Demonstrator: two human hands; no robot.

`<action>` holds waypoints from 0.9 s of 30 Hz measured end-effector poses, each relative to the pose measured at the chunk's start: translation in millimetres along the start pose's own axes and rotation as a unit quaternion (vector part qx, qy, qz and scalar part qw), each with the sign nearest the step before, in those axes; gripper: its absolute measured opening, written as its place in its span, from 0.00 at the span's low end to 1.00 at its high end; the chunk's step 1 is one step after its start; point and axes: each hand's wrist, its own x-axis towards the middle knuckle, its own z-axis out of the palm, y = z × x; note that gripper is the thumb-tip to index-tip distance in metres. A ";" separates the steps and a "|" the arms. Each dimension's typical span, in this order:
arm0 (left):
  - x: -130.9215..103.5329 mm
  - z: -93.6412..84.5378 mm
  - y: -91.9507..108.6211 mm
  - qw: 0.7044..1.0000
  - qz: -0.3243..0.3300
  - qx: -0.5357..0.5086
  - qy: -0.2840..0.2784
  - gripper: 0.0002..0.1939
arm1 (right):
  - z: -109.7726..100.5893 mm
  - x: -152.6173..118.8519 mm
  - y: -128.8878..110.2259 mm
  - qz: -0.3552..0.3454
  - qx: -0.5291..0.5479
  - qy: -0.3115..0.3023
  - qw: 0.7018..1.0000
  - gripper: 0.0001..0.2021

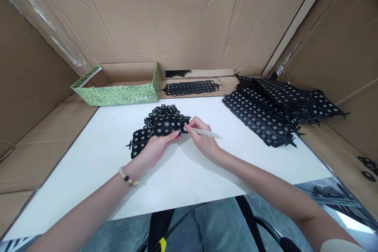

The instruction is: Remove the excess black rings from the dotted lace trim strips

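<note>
A black rubber-like sheet with rows of grey discs point(165, 126) is gripped at its near edge by my left hand point(152, 150), thumb on top. Part of the sheet point(139, 141) lies on the white table to the left of that hand. My right hand point(204, 138) pinches a slim white pen-like tool point(208, 133), its tip at the sheet's right end. What the tip touches is too small to tell. Behind the sheet, loose black rings point(159, 113) lie in a heap, partly covered by it.
A green-patterned open box point(124, 95) stands at the back left. Beside it, a black ring lattice point(191, 88) and small black scraps point(177, 73) lie on cardboard. Dotted black sheets point(256, 116) are piled at the right. Cardboard walls point(189, 15) enclose the white table point(177, 181).
</note>
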 end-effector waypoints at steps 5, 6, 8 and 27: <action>2.2 3.3 4.5 0.998 0.009 -0.051 0.022 0.08 | -7.9 3.7 -0.7 -0.003 0.032 -0.003 0.999 0.14; 2.5 4.8 4.6 0.997 0.016 -0.068 0.038 0.07 | -8.9 4.5 -0.7 -0.002 0.046 -0.010 0.999 0.14; 2.3 8.0 3.4 0.991 0.032 -0.096 0.089 0.04 | -9.7 6.1 -0.8 0.018 0.081 -0.021 0.996 0.15; -13.8 16.2 -12.5 0.987 0.050 0.059 0.144 0.16 | -0.4 -0.1 -3.7 0.044 0.083 0.043 0.995 0.14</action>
